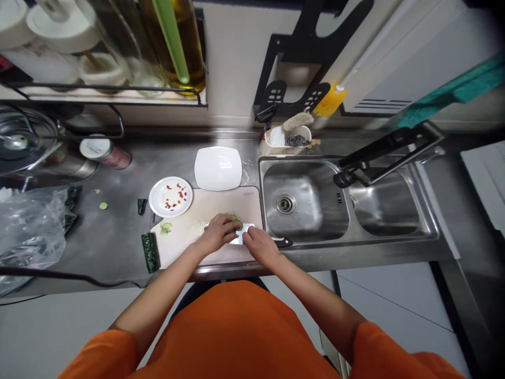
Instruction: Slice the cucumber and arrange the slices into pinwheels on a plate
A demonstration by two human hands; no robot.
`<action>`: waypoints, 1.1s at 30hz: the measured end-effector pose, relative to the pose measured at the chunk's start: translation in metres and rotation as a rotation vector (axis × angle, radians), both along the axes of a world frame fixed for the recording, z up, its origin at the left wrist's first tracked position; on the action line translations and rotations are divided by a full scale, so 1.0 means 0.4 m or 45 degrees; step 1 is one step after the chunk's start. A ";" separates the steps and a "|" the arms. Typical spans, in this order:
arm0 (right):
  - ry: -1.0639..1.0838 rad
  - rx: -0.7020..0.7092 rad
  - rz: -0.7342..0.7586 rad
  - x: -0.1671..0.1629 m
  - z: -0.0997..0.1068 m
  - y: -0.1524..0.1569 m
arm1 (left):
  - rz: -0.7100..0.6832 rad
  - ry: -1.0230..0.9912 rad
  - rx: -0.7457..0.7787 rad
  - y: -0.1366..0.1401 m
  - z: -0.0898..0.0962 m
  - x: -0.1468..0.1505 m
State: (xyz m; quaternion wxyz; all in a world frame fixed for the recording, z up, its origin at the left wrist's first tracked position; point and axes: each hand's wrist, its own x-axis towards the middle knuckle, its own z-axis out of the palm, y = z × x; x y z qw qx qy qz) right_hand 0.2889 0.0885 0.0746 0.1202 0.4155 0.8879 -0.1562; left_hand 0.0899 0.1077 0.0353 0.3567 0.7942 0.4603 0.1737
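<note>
Sliced cucumber (235, 223) sits under and beside the fingers of my left hand (218, 232), which are curled around it over the cutting board (209, 200). My right hand (260, 245) is closed on a kitchen knife (239, 237), gripping near where blade meets handle. The blade points left, close to my left fingertips, and the black handle sticks out to the right past my hand. A few loose cucumber slices (166, 228) rest at the board's left side. Just off its left edge lies a dark green piece of cucumber (150, 252).
A round plate with red bits (155, 196) overlaps the board's upper left corner; a square white plate (218, 168) is behind the board. To the right is a double sink (307, 237) with a black faucet (371, 152). Left are a plastic bag (35, 226) and a red canister (116, 157).
</note>
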 end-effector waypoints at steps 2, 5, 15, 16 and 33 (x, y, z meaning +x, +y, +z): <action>0.002 -0.012 0.042 0.004 0.006 -0.006 | 0.013 0.018 -0.006 0.009 -0.013 -0.008; -0.032 -0.008 0.059 0.010 0.013 -0.021 | 0.042 0.074 -0.014 0.020 -0.029 -0.012; -0.020 0.006 0.043 0.010 0.030 -0.017 | 0.180 0.163 -0.011 0.020 0.000 0.040; -0.018 0.004 0.046 0.009 0.034 -0.014 | 0.190 0.185 -0.021 0.021 0.003 0.045; -0.078 -0.106 -0.053 0.083 0.063 -0.132 | 0.076 0.335 -0.028 0.051 -0.005 0.075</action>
